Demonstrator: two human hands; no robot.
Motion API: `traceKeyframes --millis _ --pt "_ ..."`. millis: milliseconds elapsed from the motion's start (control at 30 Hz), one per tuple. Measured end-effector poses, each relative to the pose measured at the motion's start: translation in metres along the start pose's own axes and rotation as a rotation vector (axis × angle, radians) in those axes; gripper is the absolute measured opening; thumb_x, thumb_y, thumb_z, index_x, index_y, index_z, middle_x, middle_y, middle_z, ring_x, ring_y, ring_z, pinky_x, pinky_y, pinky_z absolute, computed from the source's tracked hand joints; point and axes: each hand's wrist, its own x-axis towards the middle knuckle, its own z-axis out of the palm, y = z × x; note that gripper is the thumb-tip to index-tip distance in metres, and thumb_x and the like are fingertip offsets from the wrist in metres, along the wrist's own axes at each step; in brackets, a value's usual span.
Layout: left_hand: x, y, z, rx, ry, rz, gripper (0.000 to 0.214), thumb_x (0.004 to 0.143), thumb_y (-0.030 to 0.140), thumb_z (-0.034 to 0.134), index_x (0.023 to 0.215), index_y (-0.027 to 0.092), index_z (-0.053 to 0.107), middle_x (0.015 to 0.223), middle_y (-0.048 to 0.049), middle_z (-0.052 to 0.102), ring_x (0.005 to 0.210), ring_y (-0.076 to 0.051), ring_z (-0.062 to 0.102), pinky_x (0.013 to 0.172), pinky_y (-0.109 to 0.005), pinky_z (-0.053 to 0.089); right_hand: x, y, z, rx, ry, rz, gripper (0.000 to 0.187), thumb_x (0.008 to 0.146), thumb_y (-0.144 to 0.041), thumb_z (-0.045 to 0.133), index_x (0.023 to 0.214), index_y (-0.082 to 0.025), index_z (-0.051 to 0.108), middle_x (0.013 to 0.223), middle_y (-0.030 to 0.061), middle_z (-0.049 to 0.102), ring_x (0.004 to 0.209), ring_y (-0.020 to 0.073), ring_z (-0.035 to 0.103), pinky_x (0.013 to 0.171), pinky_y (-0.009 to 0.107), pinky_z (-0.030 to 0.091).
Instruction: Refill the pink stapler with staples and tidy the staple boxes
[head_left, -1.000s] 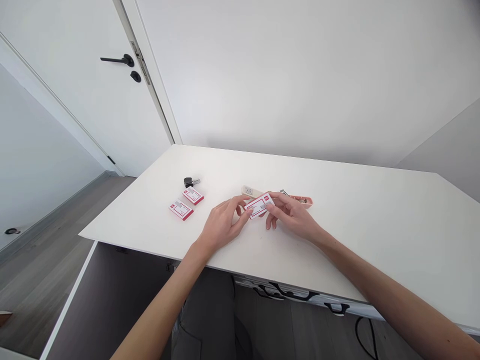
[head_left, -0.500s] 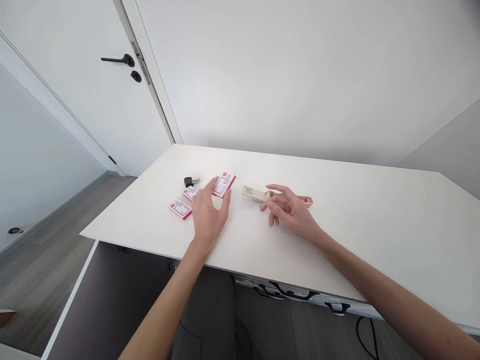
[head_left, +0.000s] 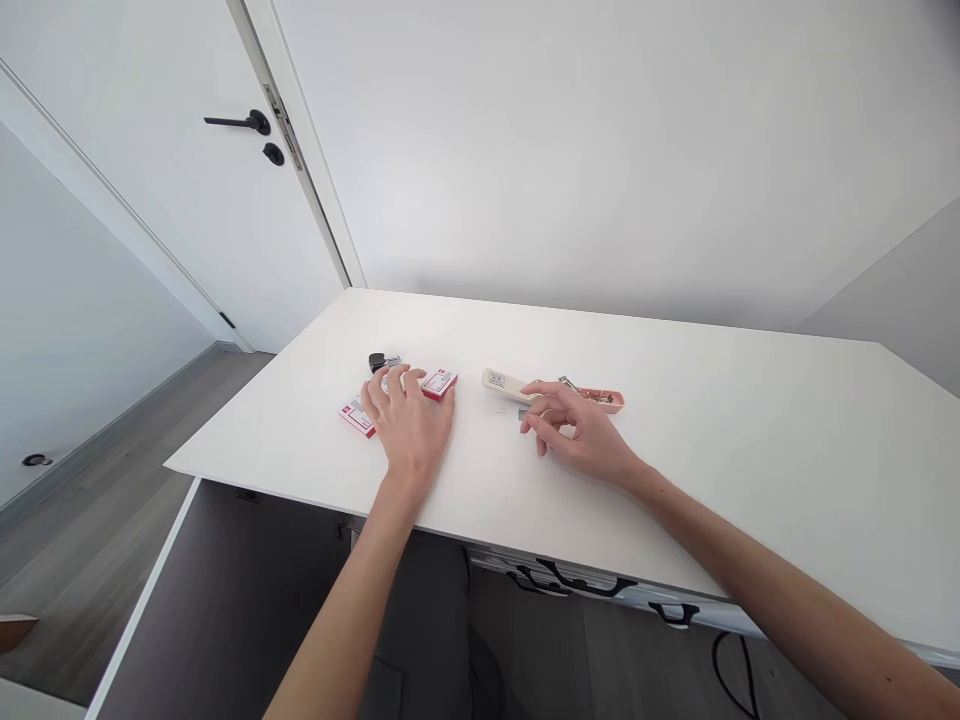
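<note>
L hand (head_left: 409,425) is over red-white boxes (head_left: 440,381), cannot tell if gripping; R hand (head_left: 583,430) apart, loosely curled, w/o load; boxes on surface (head_left: 720,440), stapler (head_left: 504,383) prob. not yet closed

We're indoors, in a home or a small office, hard to call which! Over on the left stands a plain white door (head_left: 172,190) with a black handle (head_left: 231,122), pale walls (head_left: 600,150) rise behind, grey wood-look flooring (head_left: 105,510) runs below, and the white desk (head_left: 735,430) carries an opened stapler (head_left: 508,386) and little red-and-white boxes (head_left: 439,384), nudging it officeward.
</note>
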Motion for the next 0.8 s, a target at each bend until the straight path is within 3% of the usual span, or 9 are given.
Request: traceKeyframes --millis 100,200,300,533,633,733,800 --pt "-0.001 0.0 0.001 -0.026 -0.069 0.101 0.031 0.096 0.032 0.064 0.125 0.019 0.064 0.141 -0.0149 0.066 0.146 -0.041 0.042 0.122 -0.061 0.032 0.0 0.0 0.0 -0.007 -0.004 -0.01 0.031 0.103 -0.031 0.056 0.134 -0.026 0.057 0.094 0.0026 0.074 0.062 0.015 0.071 0.051 0.028 0.045" --pt "-0.002 0.002 -0.002 -0.033 -0.15 0.172 0.026 0.098 0.027 0.058 0.123 0.021 0.065 0.122 -0.011 0.077 0.146 -0.038 0.046 0.126 -0.06 0.028 0.0 0.0 0.0 -0.019 -0.011 -0.025 0.03 0.103 -0.03 0.055 0.133 -0.026 0.057 0.094 0.0024 0.074 0.062 0.0144 0.07 0.052 0.028 0.045" --pt "-0.002 0.005 -0.004 -0.004 -0.165 0.128 0.025 0.1 0.029 0.055 0.121 0.02 0.066 0.109 -0.0108 0.08 0.145 -0.036 0.049 0.129 -0.06 0.022 0.0 0.0 0.0 -0.03 -0.012 -0.037 0.03 0.103 -0.029 0.055 0.133 -0.025 0.056 0.094 0.0024 0.074 0.062 0.0141 0.07 0.054 0.028 0.047" --pt "-0.006 0.005 0.001 0.081 -0.17 -0.006 0.056 0.098 0.043 0.054 0.142 0.008 0.052 0.129 -0.0231 0.073 0.159 -0.047 0.026 0.127 -0.072 0.013 0.001 0.001 0.001 -0.126 -0.018 -0.014 0.025 0.102 -0.029 0.053 0.125 -0.025 0.061 0.091 0.0015 0.076 0.061 0.0142 0.07 0.052 0.027 0.045" --pt "-0.008 0.006 0.001 0.106 -0.152 -0.03 0.058 0.097 0.042 0.052 0.141 0.004 0.052 0.136 -0.0265 0.068 0.158 -0.049 0.024 0.127 -0.072 0.012 0.001 0.006 0.001 -0.29 0.064 -0.044 0.017 0.101 -0.026 0.052 0.11 -0.025 0.067 0.078 -0.0026 0.074 0.055 0.0114 0.064 0.064 0.029 0.048" --pt "-0.009 0.007 -0.001 0.137 -0.136 -0.026 0.054 0.096 0.038 0.052 0.136 0.002 0.054 0.138 -0.0283 0.065 0.156 -0.049 0.027 0.128 -0.07 0.011 0.002 0.011 -0.001 -0.521 0.223 -0.091 0.019 0.098 -0.021 0.052 0.1 -0.025 0.071 0.057 -0.0087 0.062 0.05 0.0095 0.056 0.084 0.036 0.046" --pt "-0.01 0.006 -0.001 0.148 -0.112 -0.028 0.053 0.094 0.036 0.053 0.135 0.002 0.055 0.14 -0.0289 0.063 0.155 -0.05 0.028 0.128 -0.071 0.011 0.003 0.014 -0.002 -0.602 0.288 -0.1 0.021 0.096 -0.021 0.052 0.098 -0.026 0.073 0.05 -0.0108 0.053 0.047 0.0086 0.051 0.09 0.038 0.043"
